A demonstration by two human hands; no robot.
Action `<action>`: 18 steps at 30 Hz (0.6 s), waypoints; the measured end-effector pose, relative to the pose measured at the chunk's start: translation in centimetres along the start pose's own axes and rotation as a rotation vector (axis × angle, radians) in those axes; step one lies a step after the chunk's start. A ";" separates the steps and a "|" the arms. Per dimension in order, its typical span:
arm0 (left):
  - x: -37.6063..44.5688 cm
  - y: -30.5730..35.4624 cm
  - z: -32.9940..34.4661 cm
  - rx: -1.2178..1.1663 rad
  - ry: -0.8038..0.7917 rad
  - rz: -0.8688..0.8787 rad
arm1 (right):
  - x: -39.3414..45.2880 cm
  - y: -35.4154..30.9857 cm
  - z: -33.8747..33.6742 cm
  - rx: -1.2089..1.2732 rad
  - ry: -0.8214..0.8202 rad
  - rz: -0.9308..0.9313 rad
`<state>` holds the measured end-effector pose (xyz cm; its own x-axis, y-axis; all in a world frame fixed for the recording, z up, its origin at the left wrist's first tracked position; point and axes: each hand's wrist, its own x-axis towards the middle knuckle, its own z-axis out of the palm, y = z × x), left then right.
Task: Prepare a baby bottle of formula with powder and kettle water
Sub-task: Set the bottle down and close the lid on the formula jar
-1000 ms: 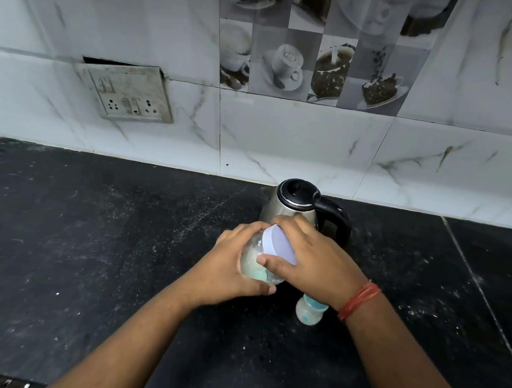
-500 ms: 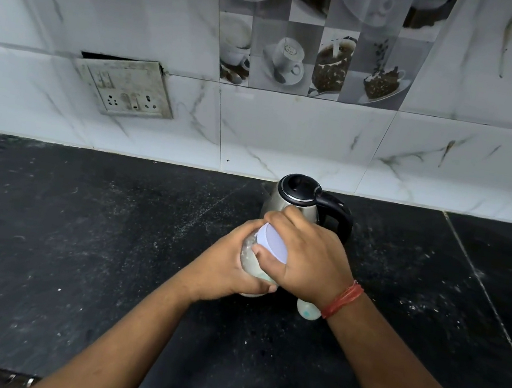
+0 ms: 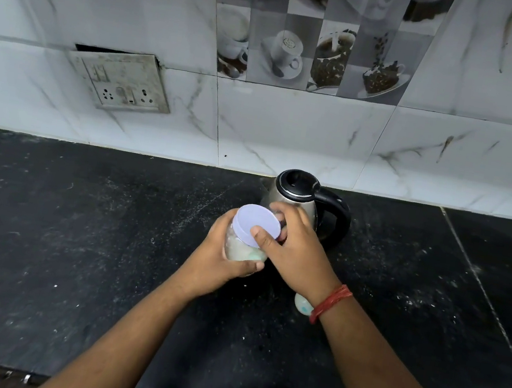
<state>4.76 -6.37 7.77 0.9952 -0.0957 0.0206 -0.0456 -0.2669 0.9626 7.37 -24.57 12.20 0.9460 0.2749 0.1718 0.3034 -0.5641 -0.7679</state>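
Tilting jar (image 3: 241, 247) upright, lid (image 3: 256, 225) now facing camera

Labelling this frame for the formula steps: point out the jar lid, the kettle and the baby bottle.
jar lid (image 3: 255, 223): head view, on its flat lavender top.
kettle (image 3: 297, 183): head view, on its black lid.
baby bottle (image 3: 302, 303): head view, on the part showing under the right wrist.

The left hand (image 3: 221, 260) grips a clear jar (image 3: 241, 251) of white powder, held above the black counter (image 3: 73, 249). The right hand (image 3: 295, 256) curls round its lavender lid (image 3: 255, 223) (thumb on the top face). A steel kettle (image 3: 300, 197) stands just behind; a baby bottle (image 3: 303, 304) peeks from under the right wrist.
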 end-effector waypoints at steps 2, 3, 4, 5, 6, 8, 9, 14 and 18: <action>-0.2 -1.0 0.1 -0.011 0.013 -0.020 | -0.3 0.8 1.4 0.034 -0.013 0.034; -0.2 -1.6 0.2 0.007 0.029 -0.033 | -0.5 1.3 2.2 0.045 -0.022 0.037; -0.3 -2.3 0.3 0.043 0.049 -0.047 | -0.7 1.9 3.0 0.062 -0.030 0.041; -0.3 -3.0 0.5 0.070 0.065 -0.068 | -0.9 2.5 3.8 0.079 -0.038 0.052; -0.4 -3.7 0.6 0.076 0.075 -0.079 | -1.1 3.2 4.5 0.091 -0.045 0.058; -0.6 -5.1 0.9 0.060 0.089 -0.106 | -1.6 4.4 5.9 0.092 -0.055 0.064; -0.6 -5.7 1.0 0.051 0.091 -0.115 | -1.9 4.9 6.6 0.093 -0.058 0.071; -0.7 -8.6 1.3 0.023 0.066 -0.151 | -2.8 6.5 8.5 0.117 -0.075 0.129; -1.0 -10.0 1.2 0.026 0.067 -0.164 | -3.5 7.1 9.3 0.074 -0.104 0.110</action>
<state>4.10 -4.81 -2.19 0.9929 0.0149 -0.1176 0.1167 -0.2990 0.9471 5.16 -22.28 0.46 0.9549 0.2962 0.0227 0.1862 -0.5373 -0.8226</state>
